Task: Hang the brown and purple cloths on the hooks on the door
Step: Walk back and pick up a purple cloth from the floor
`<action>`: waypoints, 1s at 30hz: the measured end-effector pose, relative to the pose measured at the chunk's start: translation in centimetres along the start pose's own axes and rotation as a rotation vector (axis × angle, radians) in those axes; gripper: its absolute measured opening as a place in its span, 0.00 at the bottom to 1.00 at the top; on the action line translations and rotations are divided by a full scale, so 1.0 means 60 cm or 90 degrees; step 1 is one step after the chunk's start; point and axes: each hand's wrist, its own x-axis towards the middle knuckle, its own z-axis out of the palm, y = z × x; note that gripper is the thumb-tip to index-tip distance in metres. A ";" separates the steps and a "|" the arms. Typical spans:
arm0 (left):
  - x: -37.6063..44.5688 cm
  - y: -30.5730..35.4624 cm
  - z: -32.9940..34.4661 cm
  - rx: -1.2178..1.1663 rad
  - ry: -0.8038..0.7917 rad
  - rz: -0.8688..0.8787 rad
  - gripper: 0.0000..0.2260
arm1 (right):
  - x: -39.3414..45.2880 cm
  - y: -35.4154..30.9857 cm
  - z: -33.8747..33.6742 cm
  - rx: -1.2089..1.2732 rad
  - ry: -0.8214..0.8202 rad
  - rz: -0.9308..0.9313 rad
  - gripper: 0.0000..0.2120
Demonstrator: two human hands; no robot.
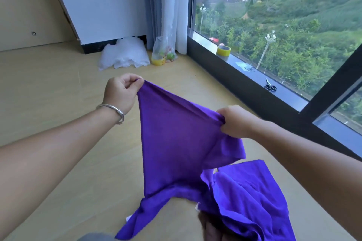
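I hold a purple cloth (172,143) stretched out above the wooden floor. My left hand (120,94), with a silver bracelet on the wrist, pinches its upper left corner. My right hand (235,121) grips the top edge at the right. The cloth hangs down between them, and its lower end trails on the floor. A second purple cloth (250,201) lies crumpled on the floor below my right forearm. A dark brown patch (209,227) shows under it at the bottom edge; I cannot tell what it is. No door or hooks are in view.
A large window (274,15) with a dark sill runs along the right. On the sill lie a yellow tape roll (223,50) and scissors (270,85). A white plastic bag (123,53) and a clear bag (162,53) with small items sit by the curtain (168,6).
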 end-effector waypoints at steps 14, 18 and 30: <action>0.109 0.192 -0.344 0.085 0.159 -0.102 0.07 | 0.050 -0.243 -0.287 -0.004 0.227 -0.035 0.09; 0.128 0.268 -0.443 0.103 0.188 -0.107 0.06 | 0.052 -0.318 -0.375 0.022 0.220 -0.076 0.11; -0.014 0.351 -0.651 0.199 0.164 -0.130 0.08 | -0.055 -0.441 -0.404 0.062 0.151 -0.195 0.13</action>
